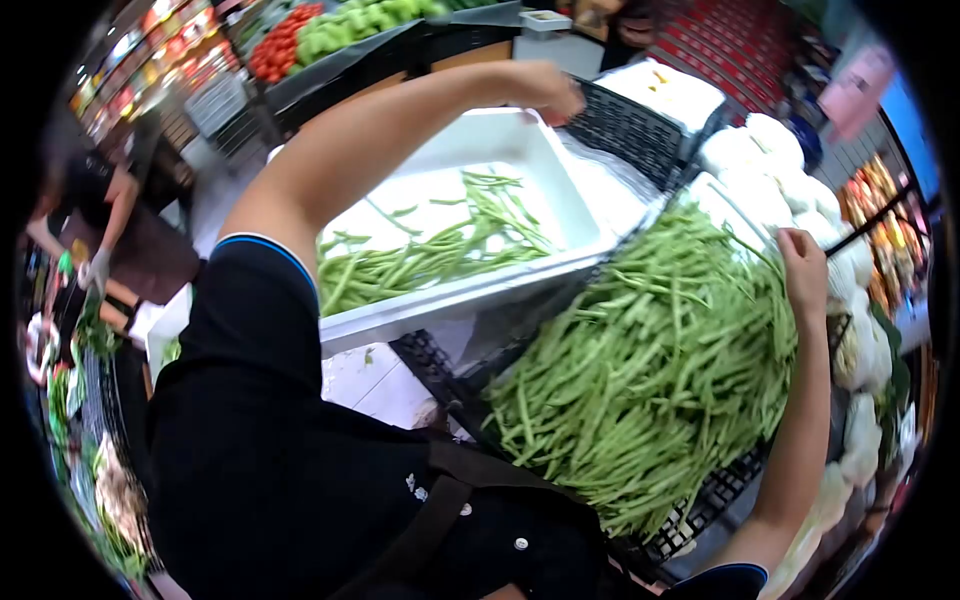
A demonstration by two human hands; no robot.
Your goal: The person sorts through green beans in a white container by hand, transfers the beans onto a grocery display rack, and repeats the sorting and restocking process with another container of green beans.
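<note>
A black plastic crate (745, 485) is heaped with long green beans (650, 380). At its far right corner my right hand (803, 262) is closed, fingertips pressed together beside a few beans and a pale strip; what they grip is hidden. Left of the crate is a white bin (440, 302), its bottom partly covered by loose green beans (430, 262). My left arm reaches across that bin. My left hand (548, 92) is curled near the bin's far right corner, next to a dark crate wall; its fingers are blurred and mostly turned away.
Wrapped white vegetables (775, 175) line the right side. A white box (665, 92) stands beyond the dark crate (630, 130). Tomatoes (285, 42) and light green vegetables (350, 28) fill a display at the back. At left, another person (105, 205) works among vegetables.
</note>
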